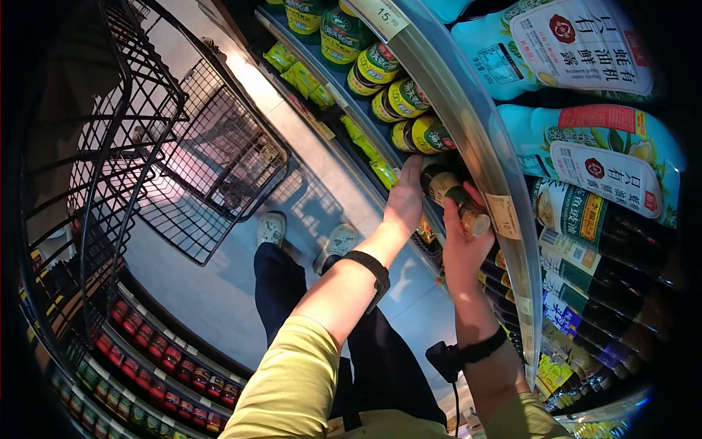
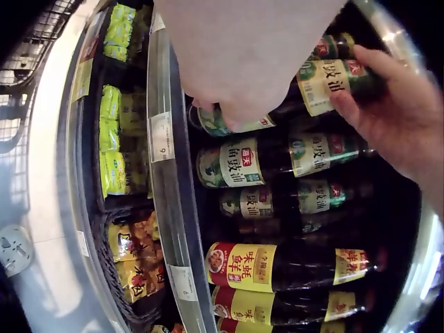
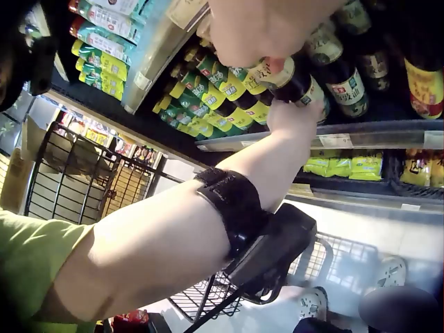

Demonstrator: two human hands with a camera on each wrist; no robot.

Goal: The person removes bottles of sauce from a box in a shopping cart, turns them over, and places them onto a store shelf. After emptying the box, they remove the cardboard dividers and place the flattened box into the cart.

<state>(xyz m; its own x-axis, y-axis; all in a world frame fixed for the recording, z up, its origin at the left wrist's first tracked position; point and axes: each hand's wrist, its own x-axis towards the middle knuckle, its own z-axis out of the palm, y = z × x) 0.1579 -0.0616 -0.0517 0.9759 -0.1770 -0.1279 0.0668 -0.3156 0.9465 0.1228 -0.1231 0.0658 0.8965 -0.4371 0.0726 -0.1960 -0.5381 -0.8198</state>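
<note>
In the head view my right hand (image 1: 466, 238) grips a dark sauce bottle (image 1: 443, 187) near its neck, the bottle tilted at the shelf's front. My left hand (image 1: 406, 199) lies by its base with fingers extended, their tips partly hidden. The left wrist view has my left hand (image 2: 239, 87) large at the top over shelved bottles, and my right hand (image 2: 399, 107) around the held bottle (image 2: 322, 87). From the right wrist camera, my right hand (image 3: 270, 31) is above and my left hand (image 3: 295, 119) is at the bottle's lower end.
A shelf edge with price tags (image 1: 503, 216) curves close by my right hand. Large blue bottles (image 1: 599, 157) stand above it. Yellow packets (image 1: 365, 150) fill a lower shelf. A black wire cart (image 1: 212, 161) is at the left, with jars (image 1: 157, 351) shelved behind.
</note>
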